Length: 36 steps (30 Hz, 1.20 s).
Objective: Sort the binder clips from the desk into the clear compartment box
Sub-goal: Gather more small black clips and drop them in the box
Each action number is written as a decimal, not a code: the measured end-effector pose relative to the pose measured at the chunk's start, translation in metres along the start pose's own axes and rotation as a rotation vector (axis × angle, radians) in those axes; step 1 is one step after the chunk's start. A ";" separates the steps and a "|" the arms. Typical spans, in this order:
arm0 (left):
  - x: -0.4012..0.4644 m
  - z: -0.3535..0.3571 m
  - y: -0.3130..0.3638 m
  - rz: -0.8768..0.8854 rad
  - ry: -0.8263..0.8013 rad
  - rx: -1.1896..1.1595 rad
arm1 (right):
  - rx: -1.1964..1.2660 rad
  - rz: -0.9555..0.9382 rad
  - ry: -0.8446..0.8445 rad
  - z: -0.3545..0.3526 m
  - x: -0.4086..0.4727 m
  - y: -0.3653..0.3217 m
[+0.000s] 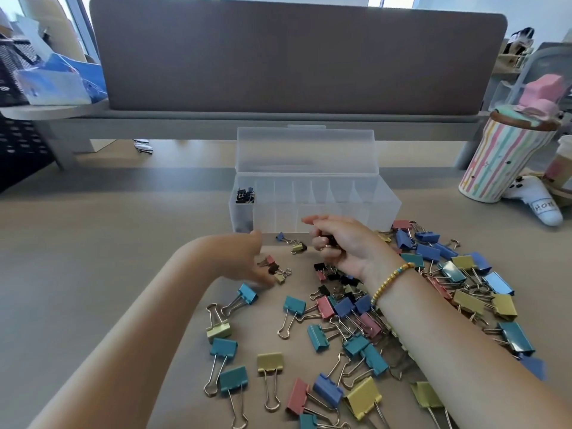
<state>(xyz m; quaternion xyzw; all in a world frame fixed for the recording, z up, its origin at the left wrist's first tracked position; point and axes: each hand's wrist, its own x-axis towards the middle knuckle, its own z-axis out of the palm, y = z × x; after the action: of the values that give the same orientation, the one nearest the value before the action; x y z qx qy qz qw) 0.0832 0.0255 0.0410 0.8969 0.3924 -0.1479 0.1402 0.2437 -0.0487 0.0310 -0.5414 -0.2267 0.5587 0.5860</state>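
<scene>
Two hands are recorded: the right hand (337, 243), curled on small black binder clips (328, 239), is held just before the clear compartment box (312, 209), its long axis left-right across the counter (93, 243), while the left hand (247, 258), fingers loose, touches small clips (275, 270) nearer.

Desk clutter beyond the sorting area

A brown partition panel (297, 54) stood across the back of the desk (93, 243) on a grey shelf (216, 120). At the right stood a striped cup (504, 156) with a pink-topped lid, and a white plush toy (538, 202) lay just beside its base. A pair of glasses (143, 146) lay under the shelf, and blue packets (62, 78) were heaped at the far left.
</scene>
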 end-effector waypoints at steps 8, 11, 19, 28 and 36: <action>0.013 0.013 0.005 0.074 0.084 0.023 | -1.121 -0.209 -0.038 0.008 -0.009 0.003; 0.019 0.016 0.008 0.074 0.128 0.056 | -1.387 -0.180 -0.134 0.014 -0.012 0.007; 0.022 0.013 0.008 0.038 0.206 -0.046 | -1.725 -0.276 -0.130 0.020 -0.015 0.014; 0.023 0.000 0.003 0.025 0.075 -1.956 | -0.839 -0.213 -0.186 0.006 -0.012 -0.002; 0.026 0.001 0.011 -0.028 0.309 -1.357 | 0.249 -0.093 -0.202 -0.012 0.002 -0.009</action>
<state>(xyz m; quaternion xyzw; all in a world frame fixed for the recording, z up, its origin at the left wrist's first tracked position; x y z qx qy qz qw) 0.1084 0.0349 0.0314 0.6168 0.4250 0.2575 0.6104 0.2586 -0.0499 0.0340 -0.3944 -0.2382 0.6062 0.6482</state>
